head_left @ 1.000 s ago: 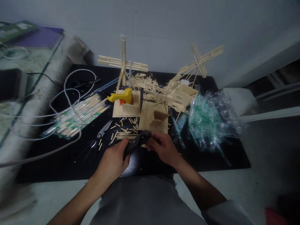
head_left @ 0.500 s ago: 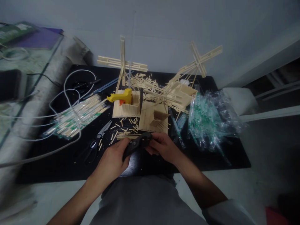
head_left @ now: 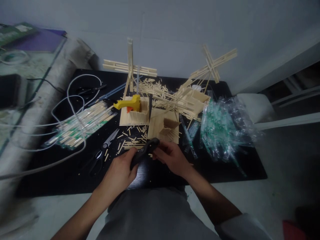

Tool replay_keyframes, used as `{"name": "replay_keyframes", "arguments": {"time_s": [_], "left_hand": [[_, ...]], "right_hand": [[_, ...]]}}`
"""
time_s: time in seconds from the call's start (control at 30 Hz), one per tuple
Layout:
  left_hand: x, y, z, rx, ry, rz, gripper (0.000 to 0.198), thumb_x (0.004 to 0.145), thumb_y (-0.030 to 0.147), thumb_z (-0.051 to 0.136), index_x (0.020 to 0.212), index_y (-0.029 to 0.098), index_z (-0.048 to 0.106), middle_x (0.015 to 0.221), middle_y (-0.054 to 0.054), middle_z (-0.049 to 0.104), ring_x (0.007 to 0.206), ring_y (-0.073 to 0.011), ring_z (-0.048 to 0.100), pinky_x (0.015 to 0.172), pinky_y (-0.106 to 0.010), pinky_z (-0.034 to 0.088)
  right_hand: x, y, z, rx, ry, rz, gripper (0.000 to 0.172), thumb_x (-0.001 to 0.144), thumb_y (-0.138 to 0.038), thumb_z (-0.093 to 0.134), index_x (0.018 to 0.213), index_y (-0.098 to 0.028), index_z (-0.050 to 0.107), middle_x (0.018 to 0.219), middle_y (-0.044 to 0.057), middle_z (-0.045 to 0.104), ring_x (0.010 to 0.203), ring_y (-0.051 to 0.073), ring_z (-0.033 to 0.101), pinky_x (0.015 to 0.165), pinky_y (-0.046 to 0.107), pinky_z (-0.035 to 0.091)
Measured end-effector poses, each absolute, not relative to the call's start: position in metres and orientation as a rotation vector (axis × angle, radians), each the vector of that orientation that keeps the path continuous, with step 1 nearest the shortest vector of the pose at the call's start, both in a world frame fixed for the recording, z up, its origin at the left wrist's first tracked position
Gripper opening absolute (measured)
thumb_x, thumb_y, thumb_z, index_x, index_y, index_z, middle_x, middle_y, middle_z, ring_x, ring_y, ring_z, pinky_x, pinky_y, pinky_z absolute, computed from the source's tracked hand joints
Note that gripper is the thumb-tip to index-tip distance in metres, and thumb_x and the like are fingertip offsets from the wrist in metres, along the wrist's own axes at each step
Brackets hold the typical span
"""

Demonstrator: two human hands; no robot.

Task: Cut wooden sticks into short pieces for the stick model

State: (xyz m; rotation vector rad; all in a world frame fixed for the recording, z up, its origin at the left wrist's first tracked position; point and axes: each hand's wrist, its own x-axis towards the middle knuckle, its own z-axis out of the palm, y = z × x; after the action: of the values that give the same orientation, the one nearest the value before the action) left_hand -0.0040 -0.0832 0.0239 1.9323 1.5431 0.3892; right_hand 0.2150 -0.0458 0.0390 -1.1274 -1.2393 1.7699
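My left hand (head_left: 119, 172) is closed round the handle of a black hand tool (head_left: 145, 151), held just above the near part of the black table (head_left: 62, 176). My right hand (head_left: 170, 158) is closed at the tool's far end; what its fingertips pinch is too small to make out. Right behind the hands lie a row of cut wooden sticks (head_left: 133, 144) and a small stick-built base with steps (head_left: 163, 128). A second stick base (head_left: 135, 113) carries a yellow glue gun (head_left: 127, 103).
Black scissors (head_left: 102, 151) lie left of my hands. A bundle of wrapped chopsticks (head_left: 82, 125) and white cables (head_left: 72, 103) fill the left side. Stick windmill models (head_left: 130, 66) (head_left: 212, 65) stand at the back. Crumpled clear wrappers (head_left: 225, 128) pile up on the right.
Both hands with the black tool have shifted slightly left and away from me. Nothing else on the table has moved.
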Motion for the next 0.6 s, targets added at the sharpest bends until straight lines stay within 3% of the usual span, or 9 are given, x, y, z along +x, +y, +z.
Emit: {"name": "replay_keyframes", "arguments": {"time_s": [0.13,0.37,0.6], "left_hand": [[-0.0039,-0.0837,0.0241,1.899,1.533,0.411,0.022,0.087,0.019,0.050,0.107,0.022,0.058,0.092,-0.006,0.072,0.084,-0.0275,0.074,0.075,-0.037,0.054],[-0.0052,-0.0836,0.0270,1.894,1.501,0.437,0.022,0.085,0.017,0.051,0.106,0.023,0.058,0.099,-0.008,0.072,0.093,-0.0289,0.073,0.078,-0.038,0.055],[-0.0057,-0.0820,0.0294,1.911,1.463,0.476,0.026,0.085,0.017,0.051,0.110,0.023,0.057,0.104,-0.009,0.073,0.097,-0.0278,0.073,0.083,-0.038,0.056]], "right_hand": [[0.2116,-0.0491,0.0413,-1.245,-1.202,1.649,0.041,0.082,-0.059,0.078,0.081,-0.020,0.064,0.067,-0.003,0.059,0.055,0.011,0.044,0.053,0.025,0.037],[0.2119,-0.0509,0.0399,-1.223,-1.185,1.700,0.043,0.085,-0.060,0.075,0.075,-0.020,0.064,0.066,-0.001,0.062,0.054,0.011,0.044,0.051,0.025,0.033],[0.2132,-0.0505,0.0378,-1.169,-1.225,1.691,0.043,0.089,-0.057,0.071,0.072,-0.019,0.062,0.063,-0.002,0.059,0.057,0.011,0.047,0.055,0.025,0.037]]}}
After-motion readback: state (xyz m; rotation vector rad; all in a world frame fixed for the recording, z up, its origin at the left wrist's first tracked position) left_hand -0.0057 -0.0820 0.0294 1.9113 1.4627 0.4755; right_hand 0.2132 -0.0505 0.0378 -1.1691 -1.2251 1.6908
